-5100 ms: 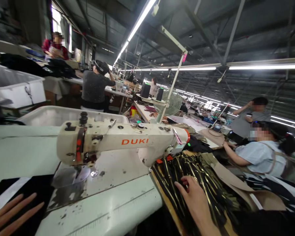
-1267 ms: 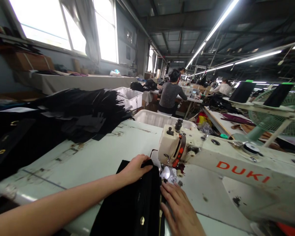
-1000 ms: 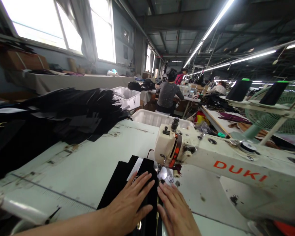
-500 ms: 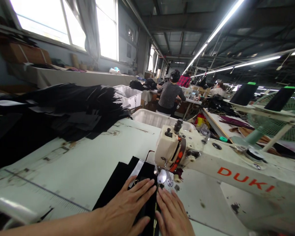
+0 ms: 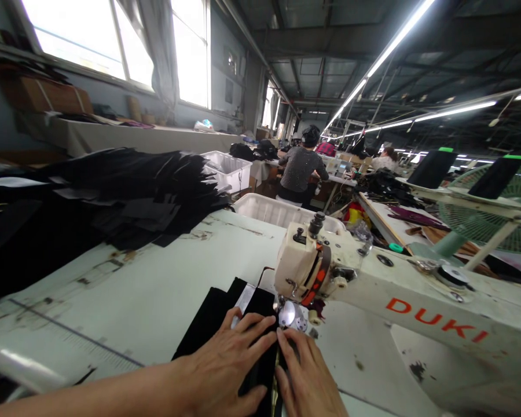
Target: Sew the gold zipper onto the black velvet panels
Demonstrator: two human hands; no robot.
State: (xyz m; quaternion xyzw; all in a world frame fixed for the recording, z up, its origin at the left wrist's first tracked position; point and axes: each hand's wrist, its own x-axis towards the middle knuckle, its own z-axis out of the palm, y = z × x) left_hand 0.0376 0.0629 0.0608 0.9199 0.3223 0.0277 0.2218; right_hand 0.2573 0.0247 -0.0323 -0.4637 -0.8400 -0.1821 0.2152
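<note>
A black fabric piece (image 5: 204,321) lies on the sewing machine table, with a pale strip (image 5: 245,297) across its far part. Pressing on the fabric from above, my left hand (image 5: 230,359) has its fingers spread. My right hand (image 5: 308,373) rests on the fabric's right edge, its fingers stretched forward and slightly bent. Between the two hands runs a narrow gold-coloured line (image 5: 275,385), perhaps a zipper. Both sets of fingertips are close to the presser foot area of the sewing machine (image 5: 301,266), where a small light shines. The needle itself is hard to make out.
A large stack of black cut pieces (image 5: 156,191) covers the table's far left. Beyond the table edge stands a white plastic bin (image 5: 264,208). Thread cones (image 5: 434,168) and a green fan (image 5: 473,214) are at right. Ahead, a person (image 5: 301,168) sits at another machine.
My left hand has shifted slightly forward on the fabric, covering the small ring seen before. My right fingers are more bent and closer to the presser foot.
</note>
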